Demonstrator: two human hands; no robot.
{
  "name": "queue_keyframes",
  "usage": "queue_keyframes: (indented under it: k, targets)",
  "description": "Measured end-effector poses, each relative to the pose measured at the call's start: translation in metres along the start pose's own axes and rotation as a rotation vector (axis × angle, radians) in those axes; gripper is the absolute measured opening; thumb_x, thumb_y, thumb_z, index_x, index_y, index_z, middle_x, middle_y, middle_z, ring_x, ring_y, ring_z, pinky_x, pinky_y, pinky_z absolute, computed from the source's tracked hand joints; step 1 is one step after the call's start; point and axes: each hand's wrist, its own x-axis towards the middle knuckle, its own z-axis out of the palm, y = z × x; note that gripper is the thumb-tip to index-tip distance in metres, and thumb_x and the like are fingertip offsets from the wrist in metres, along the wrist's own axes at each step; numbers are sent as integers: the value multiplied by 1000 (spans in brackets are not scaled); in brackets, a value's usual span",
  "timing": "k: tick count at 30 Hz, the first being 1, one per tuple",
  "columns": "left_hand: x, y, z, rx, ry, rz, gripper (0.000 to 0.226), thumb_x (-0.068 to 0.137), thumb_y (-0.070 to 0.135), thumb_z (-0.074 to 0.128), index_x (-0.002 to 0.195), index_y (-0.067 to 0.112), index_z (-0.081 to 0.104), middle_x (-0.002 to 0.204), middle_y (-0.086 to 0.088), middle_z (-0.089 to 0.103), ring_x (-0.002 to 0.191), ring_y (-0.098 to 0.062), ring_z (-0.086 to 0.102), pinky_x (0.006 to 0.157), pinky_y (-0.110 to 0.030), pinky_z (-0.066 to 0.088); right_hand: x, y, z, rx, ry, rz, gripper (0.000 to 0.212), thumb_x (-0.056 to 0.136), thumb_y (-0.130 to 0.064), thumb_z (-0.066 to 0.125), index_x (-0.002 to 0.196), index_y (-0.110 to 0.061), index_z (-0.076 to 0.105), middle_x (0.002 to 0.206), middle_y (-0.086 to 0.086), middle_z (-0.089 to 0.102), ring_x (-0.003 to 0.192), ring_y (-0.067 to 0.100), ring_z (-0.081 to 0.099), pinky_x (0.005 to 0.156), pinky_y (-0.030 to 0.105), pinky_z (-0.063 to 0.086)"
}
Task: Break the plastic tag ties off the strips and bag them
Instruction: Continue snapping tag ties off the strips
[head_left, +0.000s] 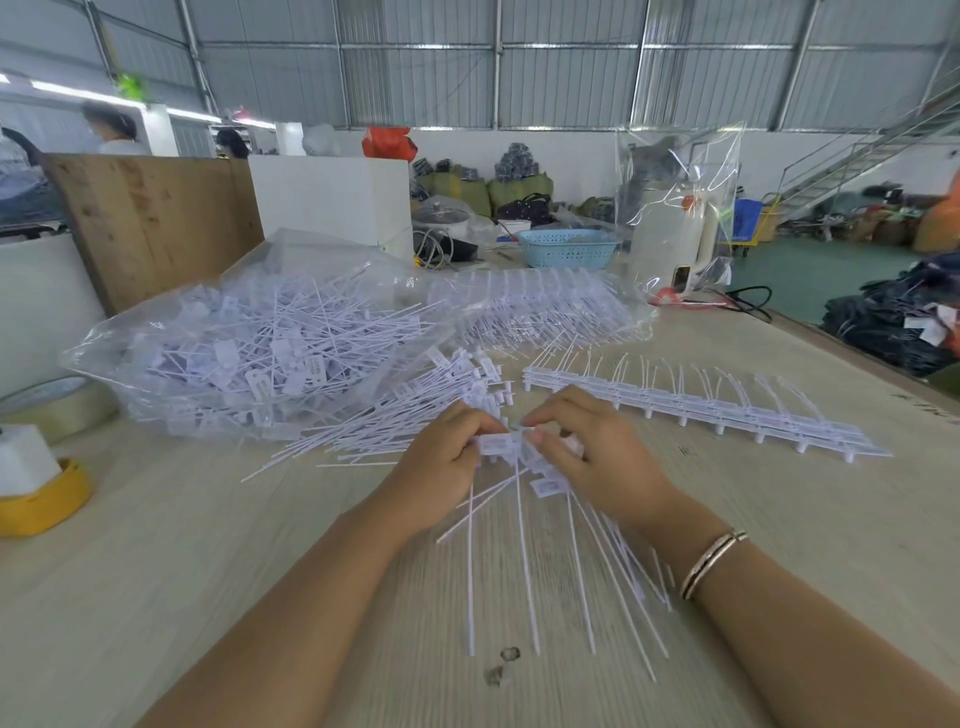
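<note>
Bright, even daylight, mostly from translucent wall panels (493, 78) at back. Shadows under forearms soft and faint. Glare streaks on clear bag (680, 202) standing at rear. Strong wide-angle bend: table edge (852, 353) and staircase (872, 140) curve toward corners. Motion blur smears table grain (156, 597) and people at far left (109, 127); background soft.
</note>
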Motion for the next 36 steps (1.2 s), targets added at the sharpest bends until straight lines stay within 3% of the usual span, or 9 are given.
queue_keyframes:
  k: [4, 9, 14, 18, 20, 22, 25, 28, 36]
  targets:
    - [-1, 6, 5, -67, 41, -18, 30, 91, 4, 48, 103, 31, 49, 103, 9, 56, 93, -1, 53, 78, -15, 40, 2, -18, 16, -54, -128, 13, 34, 84, -25, 63, 116, -17, 59, 106, 1, 64, 94, 16, 59, 85, 38, 44]
    - [-2, 8, 0, -97, 88, -68, 26, 90, 14, 55, 92, 40, 50, 97, 12, 59, 83, -9, 59, 74, -22, 43, 1, -11, 14, -85, -63, 29, 19, 81, -21, 65, 99, -14, 61, 83, -6, 64, 62, 7, 47, 75, 35, 44]
    - [-3, 6, -2, -137, 56, -127, 10, 91, 27, 57, 82, 30, 60, 76, -8, 65, 73, -26, 61, 73, -41, 48, 0, -4, 7, -126, -15, 36, 20, 82, -22, 69, 100, -16, 67, 93, -4, 67, 77, 11, 59, 79, 35, 42]
    - [-5, 4, -4, -217, 13, -97, 14, 92, 20, 57, 83, 29, 60, 68, 15, 65, 68, -3, 60, 71, -22, 46, 1, -2, 5, -185, -45, 19, 23, 87, -30, 63, 106, -20, 68, 102, -8, 68, 89, 12, 60, 83, 31, 34]
    - [-5, 4, -4, -200, 8, -87, 15, 92, 19, 57, 81, 30, 59, 68, 17, 64, 67, 0, 59, 68, -17, 44, 1, -1, 5, -209, -66, 17, 24, 88, -32, 60, 109, -22, 68, 104, -9, 68, 90, 11, 60, 83, 31, 31]
    - [-5, 4, -4, -183, 13, -80, 15, 92, 20, 57, 81, 30, 59, 68, 17, 64, 68, -6, 60, 68, -19, 43, 0, 0, 5, -204, -68, 16, 23, 89, -31, 60, 108, -21, 68, 100, -8, 68, 87, 12, 61, 82, 30, 30]
    - [-5, 5, -4, -177, 21, -68, 10, 91, 21, 58, 83, 27, 60, 71, 10, 66, 76, -25, 61, 74, -35, 48, 0, 0, 6, -185, -80, 22, 22, 90, -29, 59, 107, -21, 69, 96, -8, 68, 82, 11, 60, 80, 30, 30]
    - [-6, 5, -4, -179, 28, -60, 4, 91, 22, 59, 88, 22, 61, 76, 1, 68, 80, -30, 62, 80, -44, 48, 1, 3, 6, -165, -82, 22, 21, 90, -29, 58, 106, -20, 69, 96, -9, 68, 78, 5, 54, 78, 30, 29]
    - [-4, 2, -4, -128, 73, -24, 12, 90, 22, 60, 83, 32, 60, 71, -3, 63, 66, -20, 57, 66, -32, 45, 2, 4, 6, -44, -43, 45, 22, 91, -26, 51, 91, -19, 71, 83, -17, 63, 73, 2, 54, 76, 36, 36]
